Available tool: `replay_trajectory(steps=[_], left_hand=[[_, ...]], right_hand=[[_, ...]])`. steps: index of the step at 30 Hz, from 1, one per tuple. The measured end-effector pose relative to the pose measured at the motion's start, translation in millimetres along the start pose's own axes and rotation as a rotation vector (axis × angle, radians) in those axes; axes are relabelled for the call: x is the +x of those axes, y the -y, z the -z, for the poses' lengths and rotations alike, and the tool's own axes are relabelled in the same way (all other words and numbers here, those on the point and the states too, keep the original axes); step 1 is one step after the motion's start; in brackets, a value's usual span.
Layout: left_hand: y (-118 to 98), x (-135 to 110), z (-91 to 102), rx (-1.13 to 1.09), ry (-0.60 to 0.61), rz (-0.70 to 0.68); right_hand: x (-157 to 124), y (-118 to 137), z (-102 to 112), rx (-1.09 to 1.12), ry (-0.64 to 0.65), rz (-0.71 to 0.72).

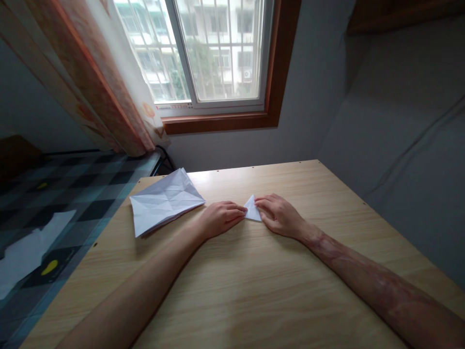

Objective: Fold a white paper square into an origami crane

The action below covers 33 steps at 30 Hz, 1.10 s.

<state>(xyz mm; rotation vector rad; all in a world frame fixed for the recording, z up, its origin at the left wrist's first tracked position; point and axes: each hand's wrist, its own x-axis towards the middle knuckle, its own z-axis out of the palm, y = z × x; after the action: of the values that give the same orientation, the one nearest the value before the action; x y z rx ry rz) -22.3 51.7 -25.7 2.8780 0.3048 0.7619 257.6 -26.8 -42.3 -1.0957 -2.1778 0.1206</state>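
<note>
A small folded white paper piece point(252, 209) lies on the wooden table point(254, 281) between my two hands. My left hand point(221, 218) rests on the table with its fingers together, the fingertips pressing the paper's left edge. My right hand point(278, 213) lies on the paper's right side, fingers bent and pressing it down. Most of the paper is covered by my fingers; only a pointed corner shows.
A stack of creased white paper sheets point(163, 203) lies on the table to the left of my left hand. Past the table's left edge is a checked bed cover point(65, 194) with white paper point(29, 252) on it. A window and curtain stand behind.
</note>
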Motion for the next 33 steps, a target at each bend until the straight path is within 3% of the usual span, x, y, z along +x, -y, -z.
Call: replay_trajectory(steps=[5, 16, 22, 26, 33], left_hand=[[-3, 1, 0.1, 0.120, 0.029, -0.056], [-5, -1, -4.4, 0.244, -0.030, -0.066], [-6, -1, -4.7, 0.170, -0.100, 0.002], [-11, 3, -3.0, 0.085, -0.084, 0.015], [-19, 7, -8.2, 0.099, -0.124, 0.083]], right_hand=[[0, 0, -2, -0.037, 0.046, -0.056], [1, 4, 7, -0.017, 0.160, -0.015], [2, 4, 3, -0.041, 0.061, 0.010], [2, 4, 3, -0.028, -0.026, 0.026], [3, 7, 2, -0.034, -0.045, 0.043]])
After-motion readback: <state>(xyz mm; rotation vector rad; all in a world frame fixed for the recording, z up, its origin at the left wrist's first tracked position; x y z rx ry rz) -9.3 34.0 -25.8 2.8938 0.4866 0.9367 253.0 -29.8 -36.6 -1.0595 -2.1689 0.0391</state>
